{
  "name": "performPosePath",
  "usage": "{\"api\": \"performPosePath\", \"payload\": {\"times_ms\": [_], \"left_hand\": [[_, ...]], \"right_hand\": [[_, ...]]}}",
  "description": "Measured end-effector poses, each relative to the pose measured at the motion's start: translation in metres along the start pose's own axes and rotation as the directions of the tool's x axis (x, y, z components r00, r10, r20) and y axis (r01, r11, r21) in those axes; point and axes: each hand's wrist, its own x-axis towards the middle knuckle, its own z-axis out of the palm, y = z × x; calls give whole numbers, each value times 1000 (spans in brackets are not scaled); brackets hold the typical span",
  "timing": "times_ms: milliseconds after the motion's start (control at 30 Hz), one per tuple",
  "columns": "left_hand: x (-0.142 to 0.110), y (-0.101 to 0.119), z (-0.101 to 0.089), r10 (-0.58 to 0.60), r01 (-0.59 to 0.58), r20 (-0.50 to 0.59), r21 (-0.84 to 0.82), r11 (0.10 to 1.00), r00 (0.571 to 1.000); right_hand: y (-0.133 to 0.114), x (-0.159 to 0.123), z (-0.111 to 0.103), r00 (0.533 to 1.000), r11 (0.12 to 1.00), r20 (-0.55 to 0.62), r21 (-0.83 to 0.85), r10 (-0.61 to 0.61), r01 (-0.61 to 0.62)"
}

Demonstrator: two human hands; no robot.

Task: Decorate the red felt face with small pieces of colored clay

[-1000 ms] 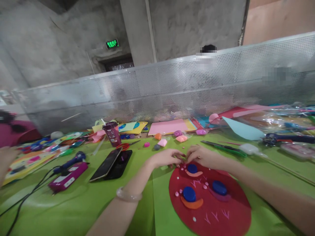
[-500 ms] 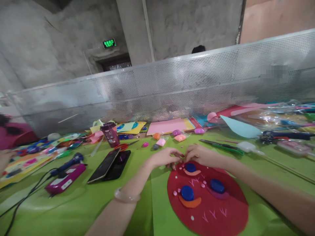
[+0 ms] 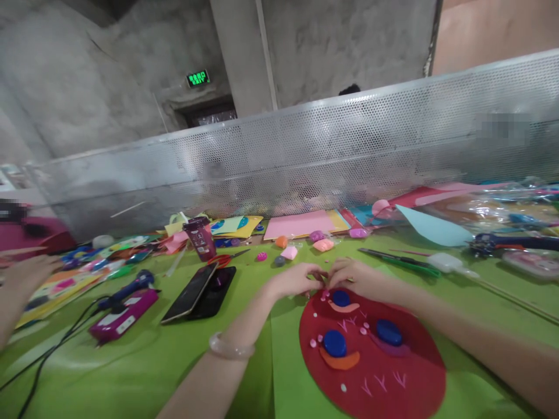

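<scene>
A red round paper cutout (image 3: pixel 393 387) lies on a green sheet before me, bearing blue oval pieces (image 3: pixel 335 343), curved orange and purple clay strips, small pink balls (image 3: pixel 364 329) and pink line marks. At its far edge my left hand (image 3: pixel 301 279), with a pale bracelet on the wrist, has its fingers bent and pinched together. My right hand (image 3: pixel 351 274) meets it there, fingertips also pinched, close to tiny pink balls (image 3: pixel 325 295). Whatever lies between the fingertips is too small or hidden to make out.
Two phones (image 3: pixel 190 294), a purple box with cables (image 3: pixel 125 316), red-handled scissors (image 3: pixel 223 260) and a maroon cup (image 3: pixel 201 238) stand left. A green cutter (image 3: pixel 399 262) and a glue gun (image 3: pixel 510 242) lie right. Behind runs a perforated metal partition (image 3: pixel 279 163). Another person's hand (image 3: pixel 28 279) is far left.
The view has shifted slightly, moving everything a little to the right. Both my hands stay together at the cutout's far edge. The other person's hand has come further into view at left.
</scene>
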Motion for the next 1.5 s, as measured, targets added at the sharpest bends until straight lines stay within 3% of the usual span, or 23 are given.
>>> {"api": "performPosePath", "payload": {"times_ms": [867,1000,1133,1233,1333,1500], "left_hand": [[-1,-1,-10,7,-1,118,-48,999,993],[4,-9,-11,31,-19,136,-87,996,990],[11,-16,-11,86,-62,152,-158,986,985],[13,-16,-12,82,-48,190,-176,983,978],[11,-12,-14,46,-13,192,-167,986,980],[8,-7,-15,15,19,191,-174,985,981]], "right_hand": [[5,3,4,997,994,-6,-78,-71,70],[-5,2,-2,995,995,-49,-55,-85,83],[-25,1,-1,981,984,-78,3,-176,177],[-40,1,6,977,975,-18,65,-210,211],[-49,1,11,982,979,71,111,-178,169],[-55,1,12,986,978,93,168,-138,122]]}}
